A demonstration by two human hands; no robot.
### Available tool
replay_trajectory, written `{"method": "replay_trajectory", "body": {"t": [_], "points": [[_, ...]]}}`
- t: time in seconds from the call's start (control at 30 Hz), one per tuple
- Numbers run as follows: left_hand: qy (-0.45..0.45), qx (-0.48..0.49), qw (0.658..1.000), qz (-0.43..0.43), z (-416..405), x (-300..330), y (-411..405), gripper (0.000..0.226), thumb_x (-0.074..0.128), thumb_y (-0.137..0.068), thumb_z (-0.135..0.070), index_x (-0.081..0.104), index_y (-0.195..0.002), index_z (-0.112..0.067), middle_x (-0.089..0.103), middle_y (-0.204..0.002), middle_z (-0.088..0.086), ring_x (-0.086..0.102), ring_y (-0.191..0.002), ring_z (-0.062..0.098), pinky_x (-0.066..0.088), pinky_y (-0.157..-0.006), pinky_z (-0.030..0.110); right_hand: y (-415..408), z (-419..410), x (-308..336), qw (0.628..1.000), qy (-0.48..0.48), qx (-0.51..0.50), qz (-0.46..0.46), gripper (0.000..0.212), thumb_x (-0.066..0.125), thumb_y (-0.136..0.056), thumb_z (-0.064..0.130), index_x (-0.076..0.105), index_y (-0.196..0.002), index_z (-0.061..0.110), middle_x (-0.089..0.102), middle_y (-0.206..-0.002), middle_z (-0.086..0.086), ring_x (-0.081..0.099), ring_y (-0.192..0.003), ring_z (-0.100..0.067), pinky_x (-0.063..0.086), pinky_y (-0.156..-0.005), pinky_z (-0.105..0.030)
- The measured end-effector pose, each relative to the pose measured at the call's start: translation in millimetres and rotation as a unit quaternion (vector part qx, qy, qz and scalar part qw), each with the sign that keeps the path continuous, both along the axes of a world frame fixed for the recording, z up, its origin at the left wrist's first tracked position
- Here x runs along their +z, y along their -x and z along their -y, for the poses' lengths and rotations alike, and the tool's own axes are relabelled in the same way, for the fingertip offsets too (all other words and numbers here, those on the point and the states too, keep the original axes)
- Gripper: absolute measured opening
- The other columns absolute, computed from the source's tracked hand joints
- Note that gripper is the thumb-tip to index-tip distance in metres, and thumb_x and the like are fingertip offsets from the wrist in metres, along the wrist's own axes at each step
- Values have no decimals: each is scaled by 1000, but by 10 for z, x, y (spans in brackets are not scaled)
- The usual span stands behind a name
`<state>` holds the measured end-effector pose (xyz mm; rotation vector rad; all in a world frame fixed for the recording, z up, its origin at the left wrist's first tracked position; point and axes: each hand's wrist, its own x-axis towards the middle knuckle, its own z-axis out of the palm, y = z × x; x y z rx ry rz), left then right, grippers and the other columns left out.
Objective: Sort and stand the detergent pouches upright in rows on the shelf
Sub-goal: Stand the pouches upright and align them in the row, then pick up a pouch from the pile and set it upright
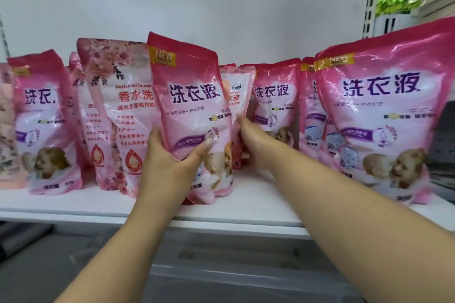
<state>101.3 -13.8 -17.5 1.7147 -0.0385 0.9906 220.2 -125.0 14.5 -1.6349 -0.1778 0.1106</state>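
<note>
Bright, even light — blurred, warped edges

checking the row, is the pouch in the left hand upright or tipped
Upright, leaning slightly: the pouch has its base on the shelf, gripped by the left hand.

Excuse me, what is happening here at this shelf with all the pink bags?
A person is tidying detergent pouches on a white shelf. The left hand grips one pink pouch upright at the front. The right hand reaches to a paler pouch behind it. More pouches stand in rows on both sides.
</note>
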Motion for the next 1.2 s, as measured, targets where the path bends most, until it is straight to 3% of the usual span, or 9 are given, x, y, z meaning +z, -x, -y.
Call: {"method": "replay_trajectory", "body": {"t": [0.1, 0.23, 0.53, 0.67, 0.83, 0.97, 1.03, 1.1, 1.2], "points": [[4, 3, 1000, 0, -5, -10, -4, 53, 75, -70, -32, 44, -112, -23, 57, -88, -20, 55, -80, -5, 40, -64, 13, -34, -63, -32, 980, -117, 132, -89, 93, 18, -76, 82, 54, -126, 13, 58, -127, -16, 55, -116, -29, 44, -94, -41], [20, 11, 1000, 0, -20, -14, -14, 65, 76, -70, -30, 44, -125, -17, 61, -102, -5, 60, -92, 16, 45, -78, 26, 71, -143, 20, 963, -122, 216, -104, 105, 9, -70, 86, 48, -132, 12, 49, -135, -17, 46, -125, -33, 36, -101, -43], [16, 14, 1000, 11, -40, 29, -49, 56, 75, -71, -29, 42, -116, -20, 58, -103, -5, 59, -93, 16, 42, -75, 23, 80, -80, 154, 998, -55, 36, 22, 89, 13, -80, 77, 35, -141, 16, 38, -145, -12, 38, -132, -29, 26, -111, -45], [-15, -10, 1000, 16, -7, 58, 2, 62, 72, -72, -30, 39, -122, -17, 54, -92, -13, 55, -80, 2, 41, -60, 5, 292, -59, 196, 992, -100, 34, 66, 121, 32, -41, 97, 46, -134, 20, 48, -138, -12, 47, -122, -27, 32, -107, -49], [-10, -170, 985, -9, 2, 118, 38, 66, 63, -73, -31, 31, -130, -21, 56, -105, -9, 59, -88, 2, 52, -69, 12, 672, 139, 0, 988, 22, 111, 109, 85, 70, -60, 62, 42, -130, 23, 57, -114, -2, 56, -105, -25, 38, -102, -44], [-83, -242, 965, -62, 116, 216, -8, 78, 63, -71, -33, 23, -136, -17, 54, -112, -4, 58, -100, 9, 52, -82, 18, 678, 298, 44, 995, 2, 33, 97, 74, 81, -58, 46, 50, -119, 19, 62, -117, -6, 59, -105, -26, 48, -94, -44], [-135, -231, 960, -79, 162, 242, -22, 72, 61, -78, -32, 26, -138, -16, 54, -111, -9, 57, -101, 6, 47, -73, 4, 662, 328, 56, 995, -21, -13, 100, 80, 85, -52, 44, 52, -119, 14, 65, -112, -9, 61, -102, -29, 50, -91, -46], [-205, -191, 949, -144, 184, 201, 31, 69, 56, -83, -39, 23, -141, -20, 54, -116, -6, 57, -102, 13, 43, -63, 6, 652, 354, 42, 991, -59, -55, 105, 85, 86, -50, 38, 51, -123, 12, 64, -115, -10, 59, -105, -32, 50, -91, -48], [-381, -116, 895, -199, 183, 52, 196, 74, 46, -84, -54, 15, -145, -27, 48, -137, -4, 50, -118, 16, 34, -82, 16, 616, 477, 68, 984, -40, -123, 125, 73, 82, -60, 32, 49, -121, 9, 61, -114, -5, 57, -106, -26, 47, -95, -41]]}}
